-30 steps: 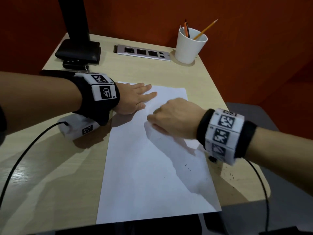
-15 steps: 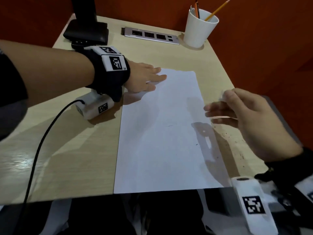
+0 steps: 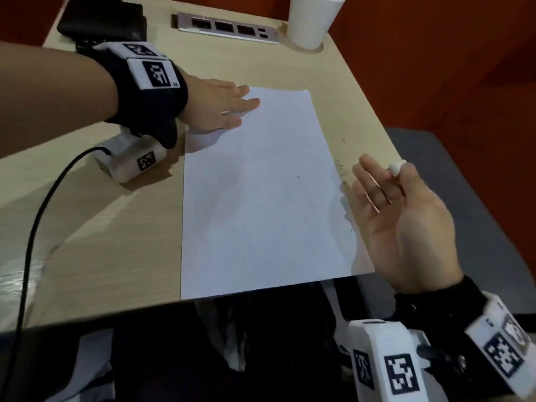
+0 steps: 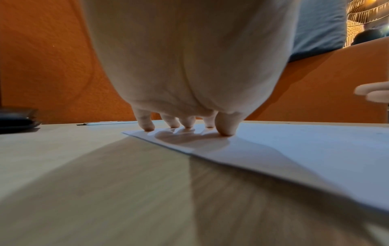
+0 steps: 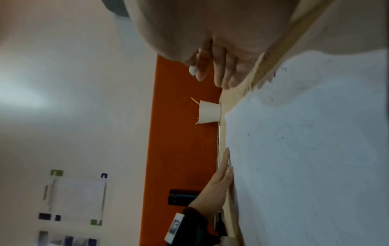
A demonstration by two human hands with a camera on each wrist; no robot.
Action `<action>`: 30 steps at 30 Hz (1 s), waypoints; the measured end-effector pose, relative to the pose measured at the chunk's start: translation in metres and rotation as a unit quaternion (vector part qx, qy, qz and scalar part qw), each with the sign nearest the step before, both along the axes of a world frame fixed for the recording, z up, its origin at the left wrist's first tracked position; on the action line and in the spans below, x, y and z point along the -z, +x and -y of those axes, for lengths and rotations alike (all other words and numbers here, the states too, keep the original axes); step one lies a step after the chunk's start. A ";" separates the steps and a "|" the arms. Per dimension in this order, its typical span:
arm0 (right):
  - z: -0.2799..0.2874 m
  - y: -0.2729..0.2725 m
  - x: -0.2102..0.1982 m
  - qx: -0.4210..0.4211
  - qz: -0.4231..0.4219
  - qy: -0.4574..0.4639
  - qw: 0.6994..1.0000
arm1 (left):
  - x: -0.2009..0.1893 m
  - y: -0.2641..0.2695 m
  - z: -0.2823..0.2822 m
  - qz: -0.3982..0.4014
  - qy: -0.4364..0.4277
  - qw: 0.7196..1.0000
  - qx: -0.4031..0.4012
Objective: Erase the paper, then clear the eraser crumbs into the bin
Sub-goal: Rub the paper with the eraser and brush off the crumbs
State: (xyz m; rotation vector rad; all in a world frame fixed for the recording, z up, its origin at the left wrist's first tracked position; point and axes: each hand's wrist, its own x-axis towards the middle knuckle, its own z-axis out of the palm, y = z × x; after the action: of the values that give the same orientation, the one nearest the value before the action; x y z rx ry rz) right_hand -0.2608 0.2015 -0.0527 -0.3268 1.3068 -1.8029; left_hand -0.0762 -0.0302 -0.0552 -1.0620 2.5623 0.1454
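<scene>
A white sheet of paper [image 3: 261,198] lies lengthwise on the wooden desk [image 3: 101,242]. My left hand [image 3: 220,105] rests flat on its far left corner, with the fingertips [image 4: 224,131] pressing the sheet down. My right hand [image 3: 385,198] stands on edge at the paper's right side, palm facing left, fingers straight. A small white eraser [image 3: 397,166] is pinched between its thumb and forefinger, and shows again in the right wrist view [image 5: 192,70]. Dark eraser crumbs [image 3: 340,166] speckle the bare desk strip just beyond the fingertips. One tiny dark mark [image 3: 298,177] remains mid-sheet. No bin is in view.
A white cup [image 3: 311,18] stands at the far right corner of the desk beside a silver socket strip [image 3: 226,26]. A black stand base [image 3: 101,21] sits at the far left. A black cable [image 3: 34,227] crosses the left side. The desk's right edge is close to the crumbs.
My right hand has come off the middle of the paper, moved to its right edge and turned palm-left. The left hand stays pressed on the corner.
</scene>
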 end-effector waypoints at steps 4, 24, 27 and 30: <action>-0.021 0.016 -0.004 -0.151 0.060 0.006 0.987 | 0.000 0.000 -0.001 -0.003 0.006 1.000 0.004; 0.000 0.011 0.013 -0.113 0.053 0.064 0.990 | 0.002 -0.002 -0.001 -0.010 0.015 1.000 -0.002; 0.013 0.001 0.003 -0.034 -0.132 0.063 0.989 | 0.000 -0.001 0.000 -0.011 0.024 1.000 -0.006; 0.022 0.014 0.001 -0.207 0.063 0.020 0.976 | 0.000 -0.002 0.000 -0.009 0.019 1.000 -0.005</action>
State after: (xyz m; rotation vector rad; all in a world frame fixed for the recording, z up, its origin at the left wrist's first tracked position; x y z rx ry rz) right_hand -0.2464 0.1798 -0.0539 -0.4212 1.0913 -1.4204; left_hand -0.0779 -0.0299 -0.0551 -1.0641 2.5610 0.2056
